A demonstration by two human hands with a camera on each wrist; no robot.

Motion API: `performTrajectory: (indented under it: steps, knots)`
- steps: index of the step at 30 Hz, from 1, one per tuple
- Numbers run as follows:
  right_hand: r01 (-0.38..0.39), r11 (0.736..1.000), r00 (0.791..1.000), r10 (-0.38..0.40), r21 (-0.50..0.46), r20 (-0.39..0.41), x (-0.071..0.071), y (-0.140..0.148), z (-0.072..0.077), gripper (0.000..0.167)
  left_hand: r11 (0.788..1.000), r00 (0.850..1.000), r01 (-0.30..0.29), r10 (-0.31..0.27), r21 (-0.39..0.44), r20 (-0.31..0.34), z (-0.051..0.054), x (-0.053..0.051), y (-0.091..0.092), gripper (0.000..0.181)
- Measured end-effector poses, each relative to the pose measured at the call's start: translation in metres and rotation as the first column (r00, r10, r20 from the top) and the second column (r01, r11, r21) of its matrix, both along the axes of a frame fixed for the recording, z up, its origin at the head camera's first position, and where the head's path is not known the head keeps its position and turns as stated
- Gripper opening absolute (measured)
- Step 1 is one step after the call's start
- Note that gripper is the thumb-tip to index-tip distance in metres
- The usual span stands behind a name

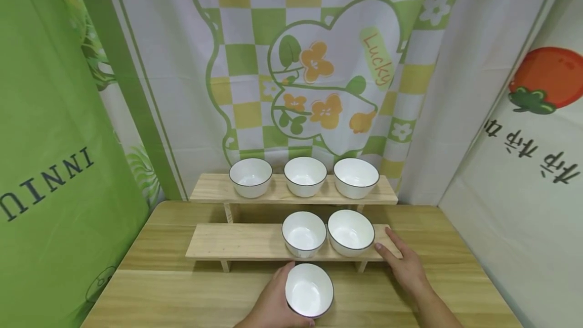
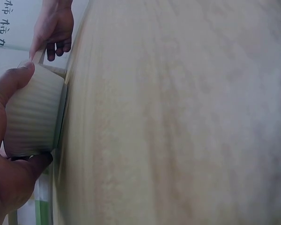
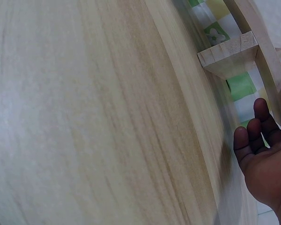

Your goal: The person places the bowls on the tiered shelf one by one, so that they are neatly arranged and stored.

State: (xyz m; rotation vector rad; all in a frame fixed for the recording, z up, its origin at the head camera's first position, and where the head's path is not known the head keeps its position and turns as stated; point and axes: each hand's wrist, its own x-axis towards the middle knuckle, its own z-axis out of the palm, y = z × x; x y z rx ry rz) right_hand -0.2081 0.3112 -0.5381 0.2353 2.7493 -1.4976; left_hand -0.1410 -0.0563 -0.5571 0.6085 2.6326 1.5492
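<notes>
My left hand (image 1: 273, 301) grips a white bowl (image 1: 309, 290) with a dark rim, in front of the lower wooden shelf (image 1: 241, 241). In the left wrist view, thumb and fingers lie on opposite sides of the ribbed bowl (image 2: 35, 112). My right hand (image 1: 408, 268) is at the lower shelf's right end, with thumb and index finger spread over the board beside a white bowl (image 1: 351, 233). Its other fingers hang loosely bent in the right wrist view, holding nothing. To the left of that bowl stands another white bowl (image 1: 304, 234).
On the raised back shelf (image 1: 210, 189) stand three white bowls, left (image 1: 250, 178), middle (image 1: 305, 177) and right (image 1: 356, 178). Both shelves rest on a wooden table (image 1: 150, 277). Printed curtains, green (image 1: 59, 130) at left and white (image 1: 524, 206) at right, enclose it.
</notes>
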Motion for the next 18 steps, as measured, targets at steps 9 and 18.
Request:
performTrajectory:
  steps: [9,18]
  knots:
    - [0.005,1.0,1.0,-0.005,-0.01,0.0,0.001,0.0,0.0,0.086,1.0,0.998,-0.031,0.031,0.003,-0.053,0.003,-0.001,-0.008,0.12]
    - [-0.005,1.0,1.0,0.005,-0.001,-0.008,0.001,0.001,-0.001,0.086,0.998,0.998,-0.058,0.058,-0.003,-0.025,0.016,0.001,-0.025,0.121]
